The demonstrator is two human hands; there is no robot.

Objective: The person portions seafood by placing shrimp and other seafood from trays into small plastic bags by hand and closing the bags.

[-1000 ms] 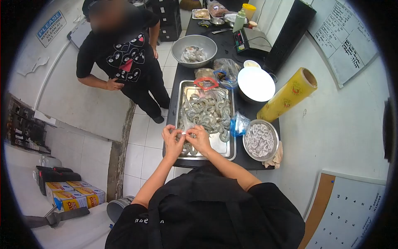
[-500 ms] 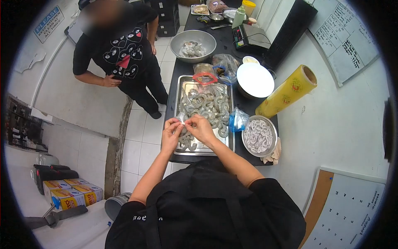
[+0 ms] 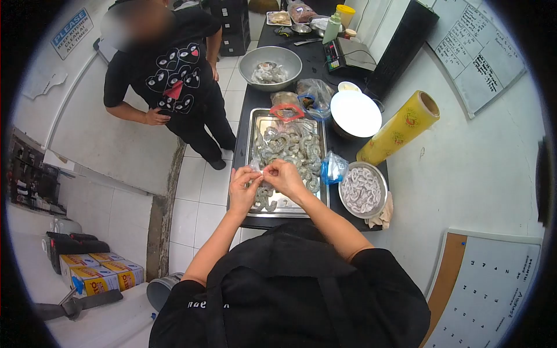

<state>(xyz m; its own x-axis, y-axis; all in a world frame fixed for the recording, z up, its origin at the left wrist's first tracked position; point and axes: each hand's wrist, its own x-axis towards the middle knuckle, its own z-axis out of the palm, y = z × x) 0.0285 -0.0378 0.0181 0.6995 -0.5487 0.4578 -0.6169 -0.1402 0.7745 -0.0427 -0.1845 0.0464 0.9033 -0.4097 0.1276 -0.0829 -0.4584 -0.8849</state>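
Observation:
Over the near left part of a metal tray (image 3: 290,211), my left hand (image 3: 242,184) and my right hand (image 3: 284,178) meet with fingertips pinched. Between them is a small, pale, glassy shrimp (image 3: 256,165), mostly hidden by the fingers. My left hand keeps hold of it from the left; the right thumb and forefinger close on its near end. Many grey raw shrimp (image 3: 296,141) lie heaped in the tray, and a few curled ones (image 3: 266,203) rest just below my hands.
Right of the tray are a clear-and-blue plastic bag (image 3: 334,168), a bowl of pale shrimp (image 3: 361,190), a yellow film roll (image 3: 400,127) and a white round lid (image 3: 355,113). Beyond stand a large metal bowl (image 3: 243,61) and a scale (image 3: 348,57). A person (image 3: 174,75) stands at left.
Both hands have shifted slightly right and stay pinched together on the shrimp. The left hand has turned a little, and the view has moved slightly.

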